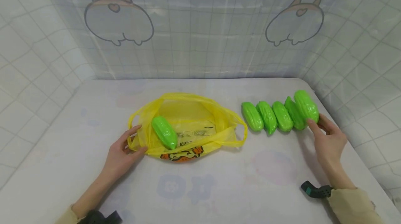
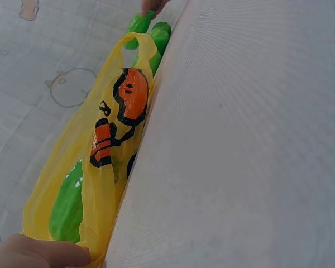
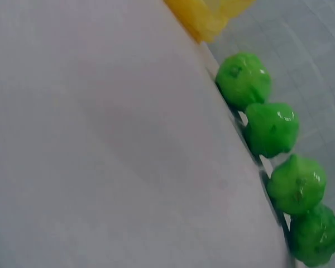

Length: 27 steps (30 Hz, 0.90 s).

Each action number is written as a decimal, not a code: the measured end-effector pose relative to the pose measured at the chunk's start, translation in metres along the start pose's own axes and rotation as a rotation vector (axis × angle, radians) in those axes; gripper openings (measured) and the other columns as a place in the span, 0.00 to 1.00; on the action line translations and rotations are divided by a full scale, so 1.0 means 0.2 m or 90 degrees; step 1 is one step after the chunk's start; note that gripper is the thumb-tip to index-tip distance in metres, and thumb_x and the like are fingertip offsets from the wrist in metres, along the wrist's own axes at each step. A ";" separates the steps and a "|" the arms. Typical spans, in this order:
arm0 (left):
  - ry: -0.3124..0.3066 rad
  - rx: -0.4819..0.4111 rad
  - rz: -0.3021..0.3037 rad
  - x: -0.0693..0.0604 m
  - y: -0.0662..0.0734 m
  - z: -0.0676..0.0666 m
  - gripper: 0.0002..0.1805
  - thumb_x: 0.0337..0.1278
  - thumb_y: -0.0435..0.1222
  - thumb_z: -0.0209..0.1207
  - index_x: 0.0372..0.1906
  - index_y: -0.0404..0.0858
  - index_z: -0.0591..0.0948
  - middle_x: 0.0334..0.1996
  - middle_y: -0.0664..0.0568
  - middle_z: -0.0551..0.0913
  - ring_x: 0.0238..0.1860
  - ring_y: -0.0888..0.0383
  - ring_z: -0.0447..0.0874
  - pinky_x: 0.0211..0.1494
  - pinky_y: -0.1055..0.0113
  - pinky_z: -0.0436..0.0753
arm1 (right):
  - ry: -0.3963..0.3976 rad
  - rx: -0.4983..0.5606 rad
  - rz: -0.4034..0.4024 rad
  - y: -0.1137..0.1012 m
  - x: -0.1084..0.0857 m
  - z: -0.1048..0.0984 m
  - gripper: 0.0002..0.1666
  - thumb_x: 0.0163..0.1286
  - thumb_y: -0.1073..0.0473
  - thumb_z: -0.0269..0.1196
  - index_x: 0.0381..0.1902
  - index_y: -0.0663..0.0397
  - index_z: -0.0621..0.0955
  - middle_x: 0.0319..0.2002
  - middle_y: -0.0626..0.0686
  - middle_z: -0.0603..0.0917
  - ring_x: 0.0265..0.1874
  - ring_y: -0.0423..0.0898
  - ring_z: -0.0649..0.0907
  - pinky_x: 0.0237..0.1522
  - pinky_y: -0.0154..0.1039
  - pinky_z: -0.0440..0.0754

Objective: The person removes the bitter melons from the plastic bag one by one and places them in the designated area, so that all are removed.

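A yellow plastic bag (image 1: 225, 140) lies with its mouth open, and one shiny green toy cucumber (image 1: 164, 132) rests inside it. My left hand (image 1: 120, 152) holds the bag's left side near the handle; its thumb lies against the bag's edge in the left wrist view. At the far right, my right hand (image 1: 329, 140) grips another green toy cucumber (image 1: 306, 105) by its near end, raised above the row. Several more toy cucumbers (image 1: 283, 116) lie side by side just left of it. In the right wrist view, the row (image 3: 271, 128) shows end-on and the right hand is out of sight.
A white table (image 1: 219, 189) with faint printed patterns carries everything. Tile-patterned sheets (image 1: 200, 25) stand at the back and both sides. The right-hand sheet (image 1: 372, 105) runs close beside my right hand. Dark wrist devices (image 1: 316, 190) sit on both wrists.
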State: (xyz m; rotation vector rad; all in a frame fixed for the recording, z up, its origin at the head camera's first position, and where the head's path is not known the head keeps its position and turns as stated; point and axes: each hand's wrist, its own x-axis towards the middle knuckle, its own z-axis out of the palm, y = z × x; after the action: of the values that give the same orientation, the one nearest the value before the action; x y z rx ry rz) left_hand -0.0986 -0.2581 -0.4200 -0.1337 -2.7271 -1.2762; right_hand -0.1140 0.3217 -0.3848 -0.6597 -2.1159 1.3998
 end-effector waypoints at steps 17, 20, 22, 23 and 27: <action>-0.003 0.000 -0.005 0.00 0.02 -0.01 0.38 0.58 0.39 0.69 0.73 0.50 0.68 0.72 0.43 0.69 0.63 0.44 0.72 0.49 0.89 0.68 | 0.011 0.138 0.127 0.10 0.11 -0.06 0.30 0.61 0.56 0.74 0.62 0.51 0.82 0.42 0.36 0.86 0.43 0.32 0.82 0.38 0.17 0.74; -0.004 0.003 -0.004 0.00 0.03 -0.01 0.38 0.58 0.39 0.69 0.73 0.50 0.68 0.72 0.43 0.69 0.63 0.44 0.72 0.48 0.89 0.68 | 0.006 0.137 0.152 0.12 0.13 -0.05 0.30 0.61 0.56 0.73 0.62 0.51 0.81 0.39 0.34 0.85 0.47 0.33 0.79 0.39 0.18 0.72; -0.005 0.005 -0.007 0.00 0.02 -0.01 0.38 0.58 0.39 0.69 0.73 0.51 0.68 0.72 0.43 0.69 0.63 0.43 0.72 0.49 0.89 0.68 | 0.002 0.136 0.166 0.13 0.13 -0.05 0.30 0.61 0.56 0.73 0.62 0.51 0.81 0.39 0.34 0.85 0.51 0.34 0.78 0.39 0.18 0.71; -0.006 0.006 -0.009 0.00 0.02 -0.01 0.38 0.58 0.39 0.69 0.74 0.51 0.68 0.72 0.43 0.69 0.63 0.43 0.72 0.49 0.89 0.68 | 0.000 0.140 0.171 0.13 0.14 -0.05 0.31 0.61 0.56 0.73 0.62 0.51 0.81 0.39 0.34 0.85 0.53 0.35 0.78 0.40 0.17 0.71; -0.010 0.007 -0.019 0.00 0.02 -0.01 0.39 0.58 0.40 0.69 0.74 0.51 0.67 0.72 0.44 0.68 0.65 0.42 0.71 0.49 0.88 0.67 | -0.009 0.128 0.175 0.14 0.14 -0.04 0.31 0.62 0.57 0.73 0.63 0.52 0.80 0.39 0.34 0.84 0.54 0.35 0.78 0.40 0.16 0.72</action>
State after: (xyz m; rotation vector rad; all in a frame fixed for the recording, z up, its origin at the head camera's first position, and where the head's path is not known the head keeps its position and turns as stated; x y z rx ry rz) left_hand -0.0975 -0.2568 -0.4156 -0.1030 -2.7588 -1.2722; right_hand -0.1260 0.3553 -0.4034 -0.8852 -1.9155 1.7406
